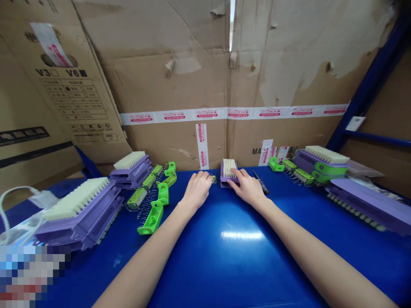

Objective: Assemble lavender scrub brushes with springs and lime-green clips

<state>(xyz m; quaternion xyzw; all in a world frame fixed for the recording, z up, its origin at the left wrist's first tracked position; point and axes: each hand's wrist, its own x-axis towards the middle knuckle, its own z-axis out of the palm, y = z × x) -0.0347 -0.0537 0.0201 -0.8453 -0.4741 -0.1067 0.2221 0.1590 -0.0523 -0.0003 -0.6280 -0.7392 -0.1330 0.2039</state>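
My right hand grips a small purple brush piece with cream bristles, which stands on the blue table with its bristles facing up. The thumb lies along its near side, and the fingers reach over the bristles. Just left of it, my left hand is closed, palm down. A small greenish part peeks out at its fingertips, mostly hidden by the hand. Right of my right hand, a dark screwdriver lies on the table.
At left stand stacked purple brush pieces, a row of green plastic caps, thin springs and clear-green blocks. More purple pieces and a green-trimmed stack sit at right. A cardboard wall closes off the back.
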